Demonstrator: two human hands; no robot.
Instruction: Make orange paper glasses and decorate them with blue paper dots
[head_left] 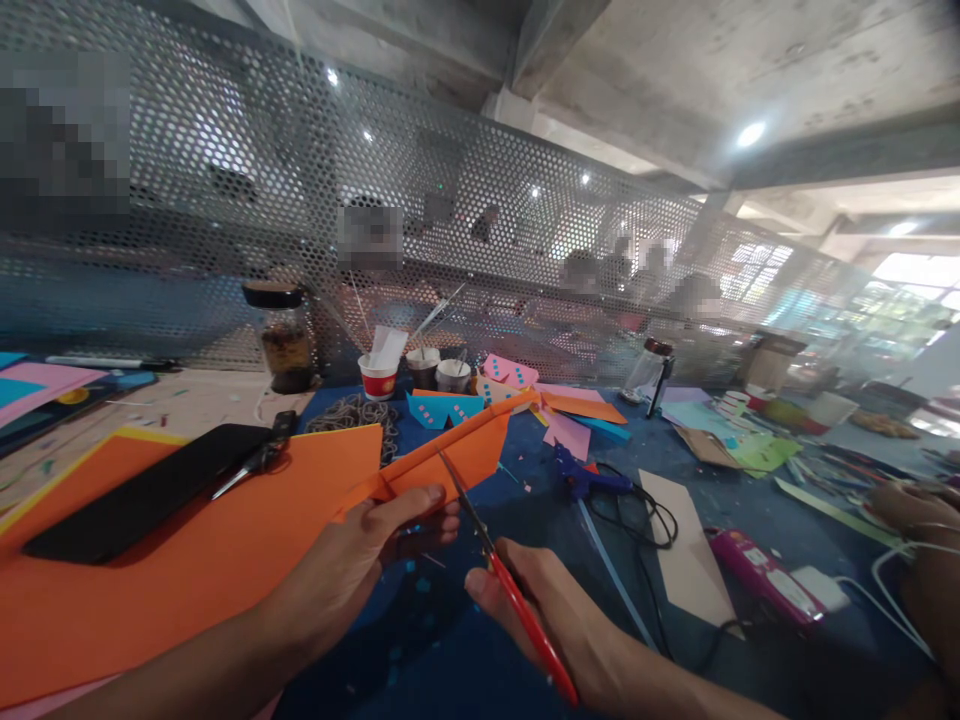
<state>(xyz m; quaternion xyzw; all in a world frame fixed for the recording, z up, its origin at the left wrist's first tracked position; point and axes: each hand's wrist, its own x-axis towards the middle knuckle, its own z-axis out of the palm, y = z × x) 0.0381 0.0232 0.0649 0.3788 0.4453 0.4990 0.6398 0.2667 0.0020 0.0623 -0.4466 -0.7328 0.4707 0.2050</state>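
My left hand (375,545) is closed on the near end of a folded orange paper strip (450,450), thumb on top, and holds it up over the blue table. My right hand (555,610) grips red-handled scissors (502,570). Their blades point up and away and reach into the orange paper near its middle.
A large orange sheet (187,560) lies at left with a black phone (150,490) and a second pair of scissors (251,465) on it. Beyond are a jar (285,340), paper cups (379,378), coloured paper cut-outs (570,415), a blue glue gun (592,482) with black cable, and a perforated metal screen (450,250). Another person's hand (911,505) is at right.
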